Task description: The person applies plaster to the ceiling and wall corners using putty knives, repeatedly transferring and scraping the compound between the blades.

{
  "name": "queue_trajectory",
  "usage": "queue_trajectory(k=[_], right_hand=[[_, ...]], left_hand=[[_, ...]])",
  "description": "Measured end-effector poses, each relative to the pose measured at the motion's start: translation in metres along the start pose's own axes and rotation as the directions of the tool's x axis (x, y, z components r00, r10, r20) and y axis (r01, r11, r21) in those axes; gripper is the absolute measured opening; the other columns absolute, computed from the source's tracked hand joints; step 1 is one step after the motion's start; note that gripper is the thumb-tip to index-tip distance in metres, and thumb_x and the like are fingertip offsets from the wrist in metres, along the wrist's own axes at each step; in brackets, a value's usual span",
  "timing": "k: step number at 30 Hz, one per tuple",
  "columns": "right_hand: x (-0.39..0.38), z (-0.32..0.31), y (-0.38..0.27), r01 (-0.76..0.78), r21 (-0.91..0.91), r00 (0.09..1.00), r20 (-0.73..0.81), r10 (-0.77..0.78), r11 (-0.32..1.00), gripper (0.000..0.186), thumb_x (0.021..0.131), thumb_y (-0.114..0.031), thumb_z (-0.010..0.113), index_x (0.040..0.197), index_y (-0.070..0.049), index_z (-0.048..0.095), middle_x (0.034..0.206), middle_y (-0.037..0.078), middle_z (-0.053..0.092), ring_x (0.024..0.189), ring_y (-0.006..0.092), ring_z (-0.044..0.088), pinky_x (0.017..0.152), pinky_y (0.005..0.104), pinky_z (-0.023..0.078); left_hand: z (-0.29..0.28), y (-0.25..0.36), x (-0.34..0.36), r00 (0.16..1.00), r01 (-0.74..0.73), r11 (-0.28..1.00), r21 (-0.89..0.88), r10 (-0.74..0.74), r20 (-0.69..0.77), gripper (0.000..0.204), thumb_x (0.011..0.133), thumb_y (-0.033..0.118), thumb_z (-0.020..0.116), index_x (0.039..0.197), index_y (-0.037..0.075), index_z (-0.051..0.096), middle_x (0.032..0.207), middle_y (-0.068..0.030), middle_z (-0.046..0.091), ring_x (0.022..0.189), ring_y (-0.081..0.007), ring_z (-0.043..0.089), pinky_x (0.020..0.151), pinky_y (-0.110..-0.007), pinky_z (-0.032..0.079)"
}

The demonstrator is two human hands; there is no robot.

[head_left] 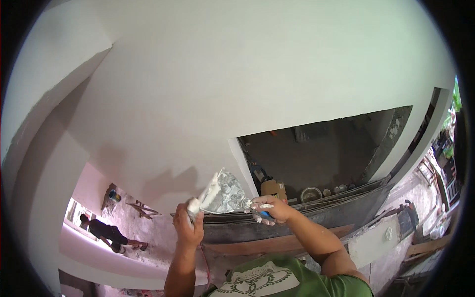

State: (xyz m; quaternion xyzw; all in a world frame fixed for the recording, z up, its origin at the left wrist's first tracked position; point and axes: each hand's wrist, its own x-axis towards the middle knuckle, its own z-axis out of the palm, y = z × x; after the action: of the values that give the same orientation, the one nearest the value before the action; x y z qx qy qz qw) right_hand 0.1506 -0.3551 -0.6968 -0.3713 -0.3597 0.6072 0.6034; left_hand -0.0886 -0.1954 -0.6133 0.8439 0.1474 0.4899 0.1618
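At lower ctr of frame, a person in a green shirt (307,279) w/ a pale print is working close to a smooth, off-white wall (198,89). The R hand (270,210), dusted w/ white, is clamping its fingers round the blue handle of a putty knife (227,194); the knife's wide, fan-shaped metal blade is pointing up-left btwn both hands, its grey face streaked w/ white paste. The L hand (189,226) is closing on a white-caked piece (194,207), kind unclear, just beside the blade; can't tell if the two are touching. Soft shadows are falling on the wall to the left.

Right of ctr, a rough-edged, four-sided opening (321,148) is showing a dark grey-brown interior. Below it, thin dark sheets (297,218) are lying stacked, appearing bowed, w/ a tan cardboard box (273,189) and a round pan (311,194) sitting nr. their upper edge. At lower left, another person (111,232) in dark clothes is standing, well apart, nr. a wooden trestle (143,209).
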Motion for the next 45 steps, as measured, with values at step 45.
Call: queue_trajectory(k=[45], right_hand=[[0.193,-0.126,-0.244,0.467,-0.867,-0.229,0.075,-0.971,-0.177,0.045,0.089,-0.027,0.068,0.116,0.002,0.048,0.095,0.011,0.058,0.07,0.0151,0.058,0.058,0.027,0.048]], left_hand=[[-0.22,0.103,0.574,0.712,-0.145,0.422,0.895,0.672,-0.202,0.055,0.084,0.022,0.069,0.131,-0.002,0.053,0.108,-0.0223,0.069,0.101,-0.0351,0.067,0.088,-0.039,0.05]])
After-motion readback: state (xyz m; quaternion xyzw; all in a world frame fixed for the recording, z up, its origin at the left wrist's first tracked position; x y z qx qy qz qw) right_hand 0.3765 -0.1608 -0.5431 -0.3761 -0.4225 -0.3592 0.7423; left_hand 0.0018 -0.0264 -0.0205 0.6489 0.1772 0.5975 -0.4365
